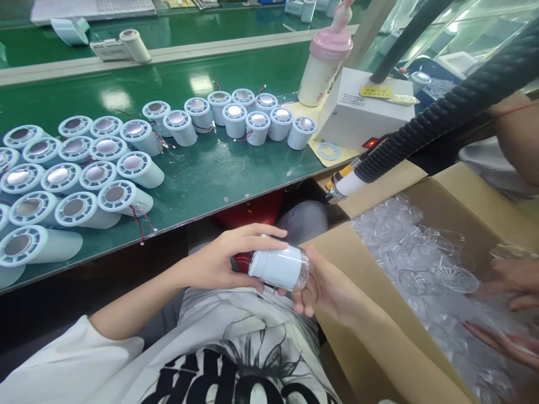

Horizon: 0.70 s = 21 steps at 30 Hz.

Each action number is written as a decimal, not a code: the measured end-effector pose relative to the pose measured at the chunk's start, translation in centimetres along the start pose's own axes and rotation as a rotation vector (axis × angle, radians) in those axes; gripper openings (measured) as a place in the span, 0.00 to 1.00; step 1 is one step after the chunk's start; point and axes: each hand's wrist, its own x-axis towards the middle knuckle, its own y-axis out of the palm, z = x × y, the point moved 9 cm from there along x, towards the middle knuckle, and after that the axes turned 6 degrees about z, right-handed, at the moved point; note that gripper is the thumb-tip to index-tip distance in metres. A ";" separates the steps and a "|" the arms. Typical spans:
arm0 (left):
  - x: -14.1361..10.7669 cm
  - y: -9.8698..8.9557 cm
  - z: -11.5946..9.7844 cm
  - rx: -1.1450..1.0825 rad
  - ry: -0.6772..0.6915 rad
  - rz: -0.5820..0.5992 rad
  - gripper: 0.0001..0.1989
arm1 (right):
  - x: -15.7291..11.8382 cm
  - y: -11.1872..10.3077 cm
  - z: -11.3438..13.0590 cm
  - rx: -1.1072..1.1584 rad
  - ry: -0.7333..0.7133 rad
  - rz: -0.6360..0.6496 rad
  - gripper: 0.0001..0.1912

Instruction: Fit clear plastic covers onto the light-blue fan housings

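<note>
Over my lap, both hands hold a light-blue cylindrical housing (275,268) tilted on its side. My left hand (236,255) grips its left end, fingers over the top and thumb below. On the other end sits a clear plastic cap (304,270), with the fingers of my right hand (326,283) closed around it. A bit of reddish wire shows beneath the housing. Similar blue housings (76,207) with silver round centres stand in rows on the green bench (197,174), some with thin red and blue wires (138,221).
A cardboard box (357,264) full of clear plastic caps (415,280) stands at my right, with another person's hands (514,286) in it. An electric screwdriver (349,182) on a black ribbed hose hangs over its near corner. A pink-lidded bottle (324,64) and white machine (357,106) stand behind.
</note>
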 end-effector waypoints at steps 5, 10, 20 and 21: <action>-0.5 0.2 0.6 -0.081 -0.139 -0.052 0.33 | -0.6 -2.2 0.7 -0.316 -0.119 -0.186 0.29; -1.1 0.5 1.8 -0.260 -0.317 -0.105 0.30 | -4.4 0.2 5.6 -1.011 -0.893 -0.307 0.29; -1.2 0.7 1.4 -0.354 -0.305 -0.005 0.36 | -2.3 -1.1 3.8 -0.416 -0.637 -0.123 0.28; -1.3 1.0 1.8 -0.428 -0.344 -0.001 0.35 | -2.3 -1.3 3.8 -0.433 -0.627 -0.134 0.28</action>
